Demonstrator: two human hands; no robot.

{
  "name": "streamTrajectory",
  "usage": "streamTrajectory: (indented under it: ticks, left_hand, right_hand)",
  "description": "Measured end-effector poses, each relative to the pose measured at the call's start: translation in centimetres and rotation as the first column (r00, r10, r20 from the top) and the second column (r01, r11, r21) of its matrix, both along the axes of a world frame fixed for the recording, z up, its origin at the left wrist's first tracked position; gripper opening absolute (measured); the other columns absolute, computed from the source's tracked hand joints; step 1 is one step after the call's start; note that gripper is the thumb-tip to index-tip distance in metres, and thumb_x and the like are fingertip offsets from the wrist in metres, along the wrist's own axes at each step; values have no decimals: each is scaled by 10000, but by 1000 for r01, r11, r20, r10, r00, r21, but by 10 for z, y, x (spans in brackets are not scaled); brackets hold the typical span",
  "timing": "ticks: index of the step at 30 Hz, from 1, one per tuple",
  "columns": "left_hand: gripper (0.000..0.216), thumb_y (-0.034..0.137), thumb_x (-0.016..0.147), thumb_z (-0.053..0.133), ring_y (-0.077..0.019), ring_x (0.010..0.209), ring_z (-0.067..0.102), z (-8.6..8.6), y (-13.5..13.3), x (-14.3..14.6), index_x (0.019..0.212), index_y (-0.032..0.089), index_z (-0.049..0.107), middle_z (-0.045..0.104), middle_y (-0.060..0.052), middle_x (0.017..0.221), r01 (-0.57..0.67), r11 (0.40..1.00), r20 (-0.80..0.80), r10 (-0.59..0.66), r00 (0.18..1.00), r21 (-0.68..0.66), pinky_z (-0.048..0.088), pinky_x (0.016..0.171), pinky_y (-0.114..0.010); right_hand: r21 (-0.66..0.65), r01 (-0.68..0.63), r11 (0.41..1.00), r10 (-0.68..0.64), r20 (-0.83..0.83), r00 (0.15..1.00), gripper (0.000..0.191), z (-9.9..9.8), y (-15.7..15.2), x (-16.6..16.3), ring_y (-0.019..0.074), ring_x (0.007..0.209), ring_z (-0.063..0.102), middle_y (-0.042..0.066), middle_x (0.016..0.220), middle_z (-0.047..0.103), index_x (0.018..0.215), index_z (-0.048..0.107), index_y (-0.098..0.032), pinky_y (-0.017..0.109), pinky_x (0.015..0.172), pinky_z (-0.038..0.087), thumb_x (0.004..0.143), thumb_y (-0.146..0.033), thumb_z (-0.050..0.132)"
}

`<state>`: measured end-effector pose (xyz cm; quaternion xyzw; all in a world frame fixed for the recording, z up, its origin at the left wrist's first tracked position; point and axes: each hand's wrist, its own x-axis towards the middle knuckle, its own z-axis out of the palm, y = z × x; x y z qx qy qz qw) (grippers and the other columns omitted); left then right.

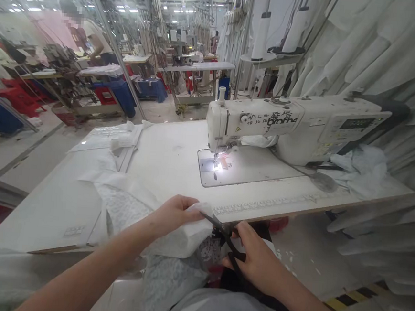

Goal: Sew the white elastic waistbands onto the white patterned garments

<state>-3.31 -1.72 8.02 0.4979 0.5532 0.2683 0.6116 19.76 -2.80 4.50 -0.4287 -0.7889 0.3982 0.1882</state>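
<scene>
My left hand [174,216] pinches the edge of a white lace-patterned fabric [131,204] near the front edge of the sewing table [161,152]. The cloth drapes over that edge toward my lap. In my right hand [253,255] is a pair of black scissors [234,253], fingers through the handles. Its blades point left and reach the bunched fabric beside my left fingertips. Whether the blades are cutting cannot be made out. Behind both hands stands a white sewing machine [257,116], its lamp lighting the needle plate [209,175].
A measuring scale [261,204] runs along the table's front edge. Crumpled white cloth [364,170] lies by the machine's right end. White garments [377,49] hang close on the right. Thread cones [262,37] stand behind the machine. Another person [94,36] is at the far left.
</scene>
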Motion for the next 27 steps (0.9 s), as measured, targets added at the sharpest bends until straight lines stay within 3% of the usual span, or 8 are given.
streamTrajectory:
  ticks: [4,8,13,16,20,24,27]
  left_hand:
    - [348,463,713,634,-158,684,588,-6,-2,4,842,141,669,650,-42,760,7,999,20,-6,1000,-33,441,614,-232]
    - [329,448,715,633,-182,747,607,-6,-4,9,848,149,674,660,-50,807,53,997,42,-50,998,-62,456,639,-245]
    - [288,429,695,645,-196,780,610,-4,-5,19,801,164,689,662,-39,765,107,993,5,-107,994,-41,467,683,-255]
    - [278,428,675,663,-187,733,601,-5,-6,23,766,167,687,639,-29,683,134,990,-15,-134,991,-49,465,649,-244]
    - [369,513,699,618,-125,532,538,-8,-5,20,812,164,657,596,-15,627,15,993,-82,-24,996,-119,404,463,-200]
    - [432,593,704,573,-80,373,422,-12,-3,14,876,197,596,498,38,536,-178,973,-193,149,970,-147,247,298,-158]
    - [406,567,691,607,-85,416,468,-15,-3,13,861,201,561,523,35,595,-270,952,-117,254,960,-147,297,306,-154]
  right_hand:
    - [25,33,999,-34,48,998,284,-11,-4,1,165,711,447,-4,795,469,716,356,-209,263,607,355,687,-235,637]
    - [-36,42,998,-37,117,992,327,-31,-11,7,141,580,395,-33,646,426,629,306,-206,247,518,269,720,-273,612]
    - [-20,49,999,-47,89,995,228,-40,-18,9,145,632,422,-20,731,461,689,345,-205,241,549,290,694,-160,568]
    - [-63,80,995,-75,73,994,235,-41,-18,9,151,624,433,-17,703,472,675,353,-204,246,549,297,712,-217,585]
    - [-169,108,980,-113,-17,993,188,-43,-18,13,159,629,467,-13,681,492,697,399,-202,253,570,342,799,-306,519]
    - [-43,115,992,-112,65,992,221,-44,-22,19,175,677,457,2,756,466,723,333,-212,272,585,348,786,-307,521]
    - [6,92,996,-91,152,984,240,-46,-25,18,191,714,455,17,795,458,736,316,-213,288,598,350,786,-317,526]
